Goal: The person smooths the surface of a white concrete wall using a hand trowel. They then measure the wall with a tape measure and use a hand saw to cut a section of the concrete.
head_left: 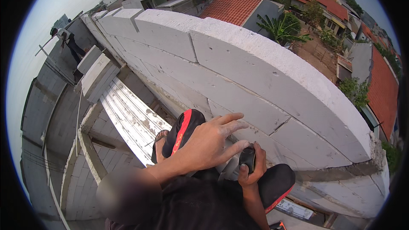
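Note:
My left hand (211, 141) reaches across my lap, its fingers apart and dusted with pale powder. It holds nothing; the thumb tip comes close to a small black case that looks like a tape measure (246, 159). My right hand (254, 166) is closed round this tape measure, thumb on the near side and fingers along the far side. Just left of it a grey-white curved piece (230, 168) shows, partly covered, and I cannot make out what it is. In front of both hands runs a wall of white lightweight blocks (238, 74), its joints thin.
A ribbed metal plank (134, 119) stretches away at left under my foot, with loose blocks (98, 76) stacked at its far end. Beside it the structure drops between concrete beams (91, 157). Another person (70, 42) stands far left. Tiled roofs (232, 8) lie beyond the wall.

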Tool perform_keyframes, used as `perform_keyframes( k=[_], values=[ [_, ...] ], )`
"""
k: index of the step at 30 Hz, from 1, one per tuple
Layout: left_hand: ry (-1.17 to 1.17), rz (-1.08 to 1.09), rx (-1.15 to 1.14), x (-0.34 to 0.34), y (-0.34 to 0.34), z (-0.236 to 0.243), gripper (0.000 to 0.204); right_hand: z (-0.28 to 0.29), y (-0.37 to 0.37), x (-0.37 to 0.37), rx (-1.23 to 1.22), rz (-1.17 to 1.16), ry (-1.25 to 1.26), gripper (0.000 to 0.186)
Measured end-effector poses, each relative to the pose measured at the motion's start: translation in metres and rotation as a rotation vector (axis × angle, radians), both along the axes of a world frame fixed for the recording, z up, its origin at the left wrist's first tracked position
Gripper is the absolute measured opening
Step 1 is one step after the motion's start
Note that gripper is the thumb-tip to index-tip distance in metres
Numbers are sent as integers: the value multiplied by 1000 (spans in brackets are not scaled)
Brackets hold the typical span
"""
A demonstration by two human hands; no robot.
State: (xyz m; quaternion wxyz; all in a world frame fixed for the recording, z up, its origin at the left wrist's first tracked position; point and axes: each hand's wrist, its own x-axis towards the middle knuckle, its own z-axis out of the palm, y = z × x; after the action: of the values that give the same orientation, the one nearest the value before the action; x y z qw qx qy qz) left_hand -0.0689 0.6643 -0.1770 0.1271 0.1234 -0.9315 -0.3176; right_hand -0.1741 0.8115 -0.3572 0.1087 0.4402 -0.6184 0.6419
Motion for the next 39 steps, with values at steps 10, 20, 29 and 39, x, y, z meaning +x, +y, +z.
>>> perform_keyframes(
  k=[10, 20, 29, 39],
  values=[
    [195, 126, -770, -113, -81, 68, 91, 20, -15, 28, 456, 125, -228, 65],
    [-115, 20, -544, -103, -87, 103, 93, 97, -49, 66, 538, -12, -488, 53],
    [-251, -50, -354, -114, -99, 129, 96, 167, -57, 55, 583, -394, -524, 45],
    [-564, -137, -397, -119, -103, 163, 111, 404, 92, 193, 482, -1128, -1187, 50]
  ],
)
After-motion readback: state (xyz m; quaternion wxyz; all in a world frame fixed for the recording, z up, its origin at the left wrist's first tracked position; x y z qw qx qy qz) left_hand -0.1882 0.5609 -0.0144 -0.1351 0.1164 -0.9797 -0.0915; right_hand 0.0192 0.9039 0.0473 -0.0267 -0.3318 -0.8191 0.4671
